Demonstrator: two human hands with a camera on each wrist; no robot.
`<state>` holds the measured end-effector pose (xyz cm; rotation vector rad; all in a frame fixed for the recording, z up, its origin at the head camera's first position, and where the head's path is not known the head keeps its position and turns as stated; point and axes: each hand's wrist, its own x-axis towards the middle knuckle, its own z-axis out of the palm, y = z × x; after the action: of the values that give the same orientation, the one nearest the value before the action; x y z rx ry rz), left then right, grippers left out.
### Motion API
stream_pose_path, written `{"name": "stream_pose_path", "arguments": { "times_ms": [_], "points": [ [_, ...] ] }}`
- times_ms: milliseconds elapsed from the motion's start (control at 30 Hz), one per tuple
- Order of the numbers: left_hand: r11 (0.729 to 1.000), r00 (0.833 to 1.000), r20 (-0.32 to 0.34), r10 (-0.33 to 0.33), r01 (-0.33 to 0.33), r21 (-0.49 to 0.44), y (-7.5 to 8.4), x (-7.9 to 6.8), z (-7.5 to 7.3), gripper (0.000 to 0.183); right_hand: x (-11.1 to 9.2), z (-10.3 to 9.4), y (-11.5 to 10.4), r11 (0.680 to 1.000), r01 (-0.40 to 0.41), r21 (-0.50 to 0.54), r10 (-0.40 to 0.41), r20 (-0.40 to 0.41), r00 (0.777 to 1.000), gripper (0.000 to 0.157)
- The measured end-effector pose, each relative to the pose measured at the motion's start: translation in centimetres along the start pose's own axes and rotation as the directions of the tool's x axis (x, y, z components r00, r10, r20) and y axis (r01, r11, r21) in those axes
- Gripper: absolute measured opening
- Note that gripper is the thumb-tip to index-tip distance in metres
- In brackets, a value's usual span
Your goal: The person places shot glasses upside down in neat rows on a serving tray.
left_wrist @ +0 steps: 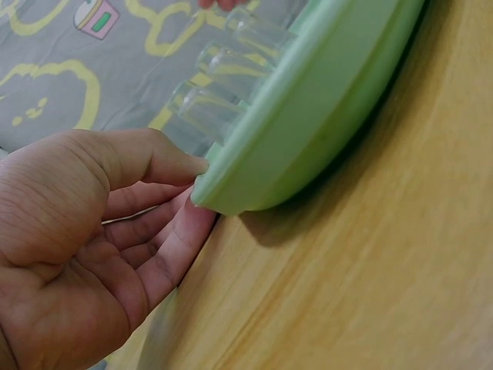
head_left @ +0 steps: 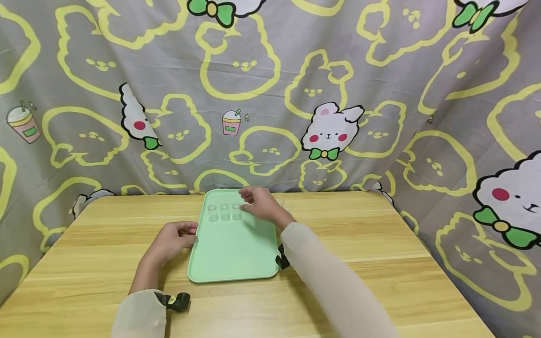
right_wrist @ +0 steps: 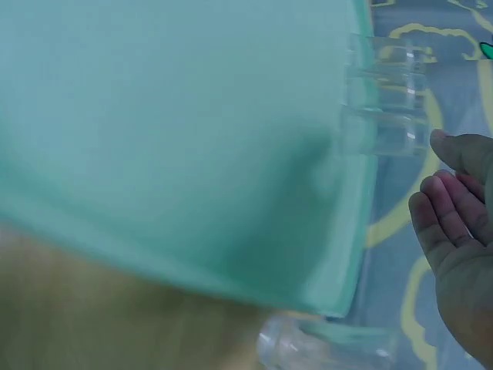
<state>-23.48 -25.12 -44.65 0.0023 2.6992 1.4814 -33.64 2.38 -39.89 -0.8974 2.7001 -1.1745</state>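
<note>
A light green tray (head_left: 236,256) lies on the wooden table. Three clear, empty glass cups (head_left: 225,213) stand upright in a row across its far left part. My left hand (head_left: 169,241) holds the tray's left rim, thumb (left_wrist: 181,163) on top and fingers beneath. Over the far part of the tray, my right hand (head_left: 263,205) is beside the rightmost cup (right_wrist: 385,132), fingers loosely bent and holding nothing. A small gap shows between thumb and cup in the right wrist view. Another clear glass cup (right_wrist: 323,344) stands beyond the tray's right edge, partly hidden by my right hand in the head view.
The wooden table (head_left: 346,263) extends on both sides of the tray. A grey curtain (head_left: 270,108) with yellow outlines and white cartoon animals hangs behind its far edge and along the right. Dark wrist mounts (head_left: 179,302) sit at both sleeves.
</note>
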Motion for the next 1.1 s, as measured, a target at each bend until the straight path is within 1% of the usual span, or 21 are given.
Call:
{"name": "stream_pose_path", "arguments": {
  "times_ms": [233, 467, 733, 967, 1100],
  "points": [
    [1.000, 1.000, 0.002, 0.006, -0.006, -0.004, 0.1, -0.2, -0.1, 0.040, -1.0, -2.9, 0.1, 1.000, 0.018, -0.026, -0.019, -0.040, 0.999, 0.042],
    [1.000, 1.000, 0.007, -0.006, 0.006, -0.001, 0.0, -0.1, 0.0, 0.040, -2.4, -5.1, 1.5, 0.999, 0.019, -0.050, -0.023, -0.080, 0.997, 0.040],
    [1.000, 1.000, 0.004, -0.004, 0.004, -0.012, -0.1, 0.0, 0.0, 0.039, -3.7, -6.7, 3.3, 0.997, 0.047, -0.061, -0.052, -0.091, 0.994, 0.037],
    [1.000, 1.000, 0.004, -0.010, 0.010, 0.001, 0.0, -0.1, 0.1, 0.040, -4.9, -7.6, 4.8, 0.996, 0.029, -0.083, -0.037, -0.105, 0.994, 0.037],
    [1.000, 1.000, 0.002, -0.013, 0.013, -0.003, 0.1, -0.2, 0.1, 0.040, -5.6, -8.0, 5.4, 0.996, 0.037, -0.085, -0.046, -0.109, 0.993, 0.037]
  ]
}}
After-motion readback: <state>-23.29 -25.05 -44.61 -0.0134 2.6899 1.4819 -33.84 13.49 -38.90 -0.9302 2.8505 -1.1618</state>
